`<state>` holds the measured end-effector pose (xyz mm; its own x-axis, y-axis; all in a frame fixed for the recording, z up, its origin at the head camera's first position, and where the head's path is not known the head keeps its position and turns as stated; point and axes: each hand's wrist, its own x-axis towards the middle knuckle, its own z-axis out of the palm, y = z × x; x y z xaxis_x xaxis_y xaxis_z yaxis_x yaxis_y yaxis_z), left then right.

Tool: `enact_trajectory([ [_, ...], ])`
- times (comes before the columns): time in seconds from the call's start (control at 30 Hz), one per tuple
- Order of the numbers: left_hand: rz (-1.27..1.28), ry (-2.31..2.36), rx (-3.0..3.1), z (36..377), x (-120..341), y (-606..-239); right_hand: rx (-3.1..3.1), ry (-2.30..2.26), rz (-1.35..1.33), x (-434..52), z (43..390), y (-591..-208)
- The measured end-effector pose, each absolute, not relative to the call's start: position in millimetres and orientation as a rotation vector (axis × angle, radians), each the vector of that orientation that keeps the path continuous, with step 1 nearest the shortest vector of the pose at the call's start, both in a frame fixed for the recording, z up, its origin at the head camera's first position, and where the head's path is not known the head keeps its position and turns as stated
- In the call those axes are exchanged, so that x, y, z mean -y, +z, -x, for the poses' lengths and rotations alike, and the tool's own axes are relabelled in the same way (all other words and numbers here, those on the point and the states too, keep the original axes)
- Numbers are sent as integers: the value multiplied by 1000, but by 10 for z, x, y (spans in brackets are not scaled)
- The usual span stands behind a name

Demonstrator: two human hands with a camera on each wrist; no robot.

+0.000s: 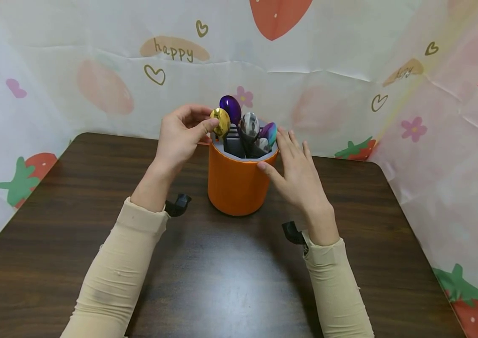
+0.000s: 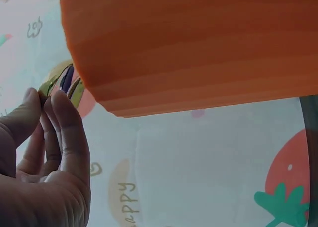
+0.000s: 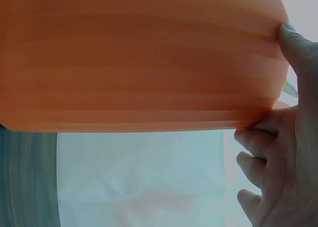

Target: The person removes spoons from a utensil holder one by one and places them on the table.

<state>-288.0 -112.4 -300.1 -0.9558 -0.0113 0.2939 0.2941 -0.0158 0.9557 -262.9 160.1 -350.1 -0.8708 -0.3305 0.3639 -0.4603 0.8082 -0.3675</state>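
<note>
An orange cylindrical utensil holder [image 1: 237,185] with a pale rim stands upright on the table. My left hand [image 1: 178,138] pinches the bowl of a gold spoon [image 1: 223,120] between thumb and fingers, above the holder's left rim. Behind it a purple spoon [image 1: 231,108] rises highest. A silver spoon [image 1: 250,125] and a purple-blue iridescent spoon [image 1: 269,132] stand to the right, bowls up. The spoons' lower ends are hidden inside the holder. My right hand [image 1: 300,176] rests against the holder's right side at the rim, fingers extended, thumb at the front.
Dark wood-grain table [image 1: 230,281] surrounds the holder. A patterned cloth backdrop [image 1: 327,51] with strawberries and hearts stands behind and at both sides. Black wrist mounts [image 1: 177,205] jut inward from both sleeves.
</note>
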Motion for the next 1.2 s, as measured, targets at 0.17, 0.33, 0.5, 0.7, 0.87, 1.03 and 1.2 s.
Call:
enact_trajectory([
  [0.17,331,-2109,2020,2863,1121,-2968,2702,664,-614,-1605,2626,-3504],
  [0.33,344,-2159,1960,2834,1127,-2908,2699,671,-618,-1597,2628,-3505],
  [0.5,405,-2247,1839,2790,1155,-2802,2699,670,-626,-1594,2628,-3506],
  [0.7,507,-2267,1729,2708,1210,-2596,2698,659,-624,-1611,2629,-3505],
  [0.87,520,-2297,1587,2633,1294,-2385,2699,658,-621,-1611,2631,-3504],
  [1.03,528,-2253,1503,2545,1409,-2211,2704,665,-618,-1612,2627,-3508],
  [1.2,523,-2286,1362,2453,1595,-2041,2698,672,-625,-1608,2634,-3510],
])
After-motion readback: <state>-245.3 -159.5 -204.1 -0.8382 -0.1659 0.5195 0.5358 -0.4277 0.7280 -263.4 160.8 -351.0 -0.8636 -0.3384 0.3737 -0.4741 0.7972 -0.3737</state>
